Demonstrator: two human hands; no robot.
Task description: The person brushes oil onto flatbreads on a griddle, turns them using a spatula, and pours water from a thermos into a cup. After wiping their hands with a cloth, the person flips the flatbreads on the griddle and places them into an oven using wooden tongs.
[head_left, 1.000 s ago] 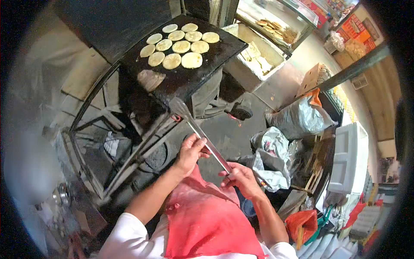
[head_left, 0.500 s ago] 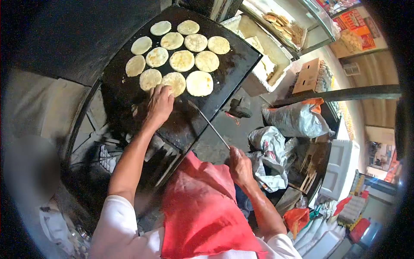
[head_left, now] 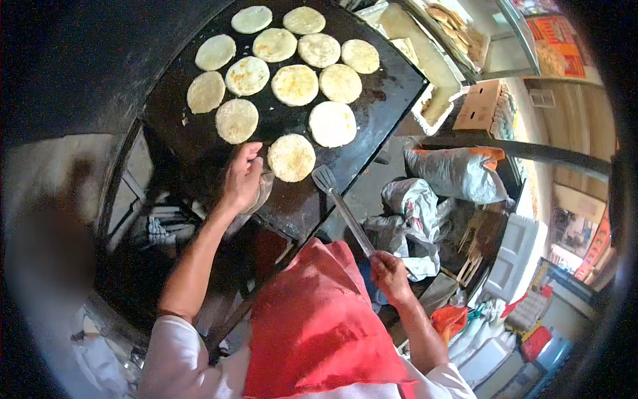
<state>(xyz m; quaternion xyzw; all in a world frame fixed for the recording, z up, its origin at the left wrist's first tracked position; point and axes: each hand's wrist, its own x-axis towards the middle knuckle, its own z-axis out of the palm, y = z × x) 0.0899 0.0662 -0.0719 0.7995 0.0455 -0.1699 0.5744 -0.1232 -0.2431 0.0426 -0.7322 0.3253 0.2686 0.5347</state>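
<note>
Head camera: the right hand (head_left: pixel 391 276) grips tongs (head_left: pixel 350 221), the left hand (head_left: pixel 243 181) curls near the flatbreads (head_left: pixel 294 85) on the griddle (head_left: pixel 382 120), and I cannot tell whether it holds anything. A white foam box (head_left: pixel 435 68) holds pale flat pieces (head_left: pixel 405 49); a glass case (head_left: pixel 523 36), browned breads (head_left: pixel 450 24)

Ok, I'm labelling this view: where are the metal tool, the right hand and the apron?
Metal tool (head_left: pixel 349 220): head view, mid-shaft.
Right hand (head_left: pixel 391 275): head view, its back.
Apron (head_left: pixel 319 316): head view, its red front.
</note>
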